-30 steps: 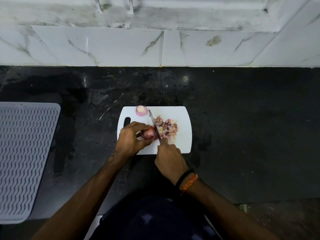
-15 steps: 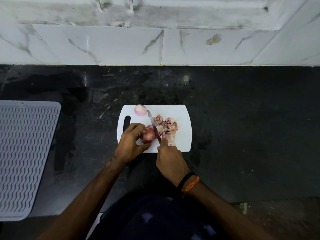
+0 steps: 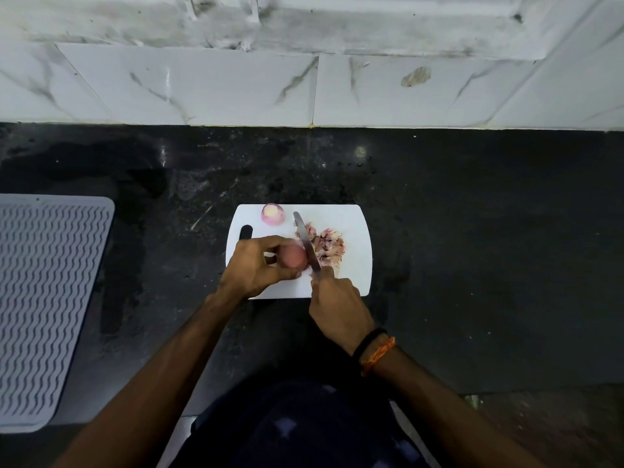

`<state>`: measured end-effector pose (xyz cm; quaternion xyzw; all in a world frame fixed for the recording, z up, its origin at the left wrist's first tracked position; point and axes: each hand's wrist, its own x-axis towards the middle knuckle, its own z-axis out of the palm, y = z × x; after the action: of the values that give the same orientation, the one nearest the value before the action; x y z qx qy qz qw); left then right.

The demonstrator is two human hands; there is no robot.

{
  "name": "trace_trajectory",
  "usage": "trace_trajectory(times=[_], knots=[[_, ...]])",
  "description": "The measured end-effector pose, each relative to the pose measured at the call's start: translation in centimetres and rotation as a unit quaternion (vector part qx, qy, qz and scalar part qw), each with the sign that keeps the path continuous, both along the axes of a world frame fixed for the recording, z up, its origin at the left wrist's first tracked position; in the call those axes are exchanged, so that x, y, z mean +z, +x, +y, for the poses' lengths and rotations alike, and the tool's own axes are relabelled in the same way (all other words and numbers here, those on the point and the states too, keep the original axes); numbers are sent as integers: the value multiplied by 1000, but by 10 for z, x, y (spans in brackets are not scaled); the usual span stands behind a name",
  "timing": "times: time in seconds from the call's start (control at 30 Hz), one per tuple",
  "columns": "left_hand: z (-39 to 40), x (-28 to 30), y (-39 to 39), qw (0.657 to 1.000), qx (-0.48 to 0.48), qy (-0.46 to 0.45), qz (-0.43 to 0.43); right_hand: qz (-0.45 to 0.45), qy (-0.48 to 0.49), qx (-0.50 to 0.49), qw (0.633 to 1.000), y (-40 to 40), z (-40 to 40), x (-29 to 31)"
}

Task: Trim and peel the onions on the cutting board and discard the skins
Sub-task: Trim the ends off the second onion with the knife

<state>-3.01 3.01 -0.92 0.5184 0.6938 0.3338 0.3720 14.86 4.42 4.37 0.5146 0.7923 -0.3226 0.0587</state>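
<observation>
One peeled onion (image 3: 273,214) sits far-left on the cutting board (image 3: 354,278); skins (image 3: 326,246) remain undiscarded. Left hand (image 3: 256,268) grips another onion (image 3: 293,256), right hand (image 3: 337,307) grips the knife (image 3: 305,239), trimming.

1. In front of me runs a dark, speckled black stone countertop (image 3: 472,231), its far edge meeting a wall of white marble-veined tiles (image 3: 236,86).
2. A white rectangular plastic cutting board with rounded corners and a slot handle (image 3: 354,282) lies flat on the counter, right before me.
3. To my left, well apart from the board, a grey ribbed drying mat with wavy ridges (image 3: 44,309) lies flat on the same counter, running off the frame's left edge.
</observation>
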Motion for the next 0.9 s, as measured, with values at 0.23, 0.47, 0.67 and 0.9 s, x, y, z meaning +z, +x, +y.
trace_trajectory(times=[0.23, 0.47, 0.67, 0.9], knots=[[-1, -4, 3, 999, 28, 21, -24, 2, 14, -11, 1000, 0, -4, -7], [-3, -9, 6, 999, 37, 25, -17, -15, 15, -10, 1000, -6, 1, -10], [-6, -8, 9, 998, 51, 39, -22, -12, 17, -16, 1000, -2, -11, -7], [-2, -10, 8, 999, 25, 38, 5, -17, 8, -6, 1000, -8, 6, -10]])
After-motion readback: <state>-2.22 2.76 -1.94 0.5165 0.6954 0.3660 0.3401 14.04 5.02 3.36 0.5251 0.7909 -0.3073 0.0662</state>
